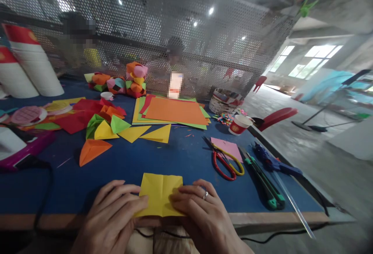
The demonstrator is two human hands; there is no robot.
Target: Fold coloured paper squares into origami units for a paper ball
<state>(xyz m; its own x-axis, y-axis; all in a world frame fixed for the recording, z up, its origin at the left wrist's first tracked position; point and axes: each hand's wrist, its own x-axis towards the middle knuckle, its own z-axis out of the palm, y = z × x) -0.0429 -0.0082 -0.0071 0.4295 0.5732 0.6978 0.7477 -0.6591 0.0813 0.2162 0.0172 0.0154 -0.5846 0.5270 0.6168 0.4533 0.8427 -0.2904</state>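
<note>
A square of yellow paper [162, 195] with fold creases lies at the table's front edge, its near edge at the rim. My left hand [113, 211] grips its left side, fingers bent over the edge. On the other side my right hand [201, 207], with a ring on one finger, holds the right edge; the fingertips cover part of the sheet. Both thumbs are mostly hidden. Beyond the paper lie folded pieces: two yellow triangles [155, 133], an orange folded piece [93, 151] and a green one [120, 124].
Scissors [224, 160] lie right of my hands, with green-handled cutters [265, 180] and a blue glue gun [274, 160] further right. Coloured sheets [176, 110] are stacked behind. A paper cup [239, 125] stands back right. At left are a purple device [29, 149] and its black cord.
</note>
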